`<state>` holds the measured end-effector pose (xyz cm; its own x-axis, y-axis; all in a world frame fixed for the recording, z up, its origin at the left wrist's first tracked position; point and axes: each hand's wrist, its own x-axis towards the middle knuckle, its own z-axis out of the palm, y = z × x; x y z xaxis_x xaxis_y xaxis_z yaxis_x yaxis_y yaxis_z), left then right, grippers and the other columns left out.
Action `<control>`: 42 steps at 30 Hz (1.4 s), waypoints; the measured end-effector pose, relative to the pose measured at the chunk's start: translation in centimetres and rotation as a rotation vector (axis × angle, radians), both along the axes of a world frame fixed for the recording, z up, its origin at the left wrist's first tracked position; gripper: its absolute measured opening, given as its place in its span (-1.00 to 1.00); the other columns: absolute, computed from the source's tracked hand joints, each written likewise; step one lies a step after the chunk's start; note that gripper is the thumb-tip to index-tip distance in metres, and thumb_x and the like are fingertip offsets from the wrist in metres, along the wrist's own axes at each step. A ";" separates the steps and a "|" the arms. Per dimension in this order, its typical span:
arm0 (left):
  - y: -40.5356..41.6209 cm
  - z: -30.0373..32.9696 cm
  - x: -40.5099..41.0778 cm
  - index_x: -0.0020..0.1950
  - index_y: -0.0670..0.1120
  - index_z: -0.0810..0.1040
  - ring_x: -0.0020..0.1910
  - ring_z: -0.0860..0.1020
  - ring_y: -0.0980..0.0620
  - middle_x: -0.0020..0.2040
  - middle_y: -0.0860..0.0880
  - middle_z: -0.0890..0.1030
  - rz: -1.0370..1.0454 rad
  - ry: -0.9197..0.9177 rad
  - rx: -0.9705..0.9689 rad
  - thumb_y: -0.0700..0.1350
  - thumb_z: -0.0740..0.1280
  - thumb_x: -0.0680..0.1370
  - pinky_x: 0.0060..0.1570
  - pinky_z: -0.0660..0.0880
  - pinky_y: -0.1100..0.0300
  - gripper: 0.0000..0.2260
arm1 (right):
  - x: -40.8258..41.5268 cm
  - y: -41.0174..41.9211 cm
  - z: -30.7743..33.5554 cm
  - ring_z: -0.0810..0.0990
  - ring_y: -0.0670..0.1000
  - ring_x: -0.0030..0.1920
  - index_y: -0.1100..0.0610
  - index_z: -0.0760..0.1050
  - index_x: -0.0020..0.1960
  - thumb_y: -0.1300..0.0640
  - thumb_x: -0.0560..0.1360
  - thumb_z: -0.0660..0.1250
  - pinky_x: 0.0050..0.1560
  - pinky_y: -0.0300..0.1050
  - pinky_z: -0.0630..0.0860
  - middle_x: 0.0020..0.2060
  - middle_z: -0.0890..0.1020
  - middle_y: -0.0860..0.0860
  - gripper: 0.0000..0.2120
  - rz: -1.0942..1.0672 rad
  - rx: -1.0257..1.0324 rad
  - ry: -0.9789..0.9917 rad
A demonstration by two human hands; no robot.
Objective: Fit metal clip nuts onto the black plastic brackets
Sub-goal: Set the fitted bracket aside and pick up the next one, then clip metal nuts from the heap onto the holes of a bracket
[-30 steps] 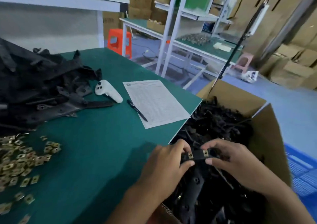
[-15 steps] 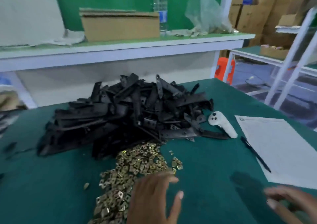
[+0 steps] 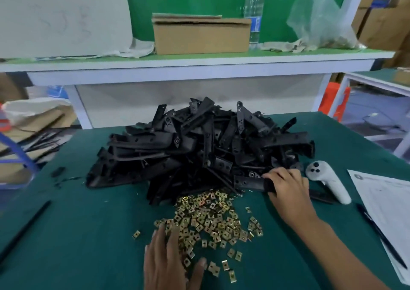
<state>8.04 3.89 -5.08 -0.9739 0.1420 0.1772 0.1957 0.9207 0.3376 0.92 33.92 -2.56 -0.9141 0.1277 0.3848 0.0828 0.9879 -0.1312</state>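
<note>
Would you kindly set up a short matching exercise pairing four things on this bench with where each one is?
Things:
1. left hand
2. right hand
3. white controller
4. cardboard box

Places:
a. on the upper shelf
b. gripping a black bracket at the pile's edge
c. over the clip nuts
d. right of the bracket pile

Pairs: 1-c, 2-b, 3-d, 4-a

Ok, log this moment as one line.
left hand: flat on clip nuts | right hand: grips a black bracket at pile edge | stage: picking parts

Place: factory assembly workshop
Signs: green-topped bench heaped with black brackets and loose clip nuts; stacked cartons; paper form
</note>
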 end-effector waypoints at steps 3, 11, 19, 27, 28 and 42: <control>2.1 0.4 -0.8 0.45 -0.19 0.43 0.44 0.37 -0.35 0.50 -0.30 0.34 -0.044 -0.084 0.105 0.38 0.05 0.58 0.34 0.33 -0.35 -0.26 | 0.3 0.4 0.5 0.40 0.09 0.19 -0.02 0.57 0.24 0.18 0.39 0.58 0.14 0.07 0.35 0.10 0.60 -0.08 -0.54 0.042 -0.043 0.127; 2.0 1.6 -2.5 0.21 0.25 0.49 0.38 0.33 0.32 0.28 0.42 0.45 -0.053 0.161 0.547 0.40 -0.09 0.56 0.51 -0.10 0.21 -0.51 | 1.8 -6.9 4.6 0.55 -0.25 0.07 0.02 0.49 -0.12 0.16 0.26 0.68 0.12 -0.27 0.43 -0.16 0.65 -0.07 -0.62 0.583 -0.417 0.717; -1.8 3.6 -4.9 0.23 0.06 0.64 0.05 0.67 -0.04 0.04 -0.08 0.71 -0.041 -0.254 1.481 0.11 0.52 0.43 0.07 0.54 0.05 -0.60 | 2.9 -14.7 -0.9 0.57 -0.05 0.23 0.04 0.51 0.04 0.12 0.59 0.43 0.09 -0.10 0.52 0.19 0.56 -0.09 -0.89 0.992 -0.564 0.338; -3.3 3.6 -5.9 0.14 -0.14 0.63 -0.07 0.69 0.00 0.05 -0.14 0.72 0.112 -0.268 1.719 -0.20 0.30 0.60 -0.14 0.62 0.20 -0.83 | 1.8 -11.2 -1.4 0.35 -0.32 0.23 -0.27 0.45 0.21 -0.51 0.47 0.16 0.24 -0.29 0.36 0.14 0.41 -0.43 -0.54 0.611 -0.272 -0.135; -3.1 3.5 -5.7 0.11 -0.15 0.62 -0.12 0.68 -0.03 0.03 -0.17 0.71 0.099 -0.302 1.721 -0.21 0.27 0.62 -0.20 0.62 0.19 -0.85 | 1.6 -10.9 -1.4 0.37 -0.33 0.18 -0.26 0.49 0.21 -0.49 0.48 0.13 0.23 -0.23 0.39 0.08 0.45 -0.44 -0.53 0.617 -0.242 -0.184; -2.7 3.1 -5.8 0.08 -0.12 0.37 -0.50 0.44 -0.06 -0.15 -0.22 0.59 -0.072 -0.438 1.687 0.00 0.42 0.47 -0.46 0.48 0.17 -0.66 | 1.5 -10.6 0.0 0.38 -0.26 0.15 -0.23 0.42 0.08 -0.19 0.62 0.21 0.13 -0.20 0.42 0.00 0.43 -0.38 -0.92 0.607 -0.269 -0.319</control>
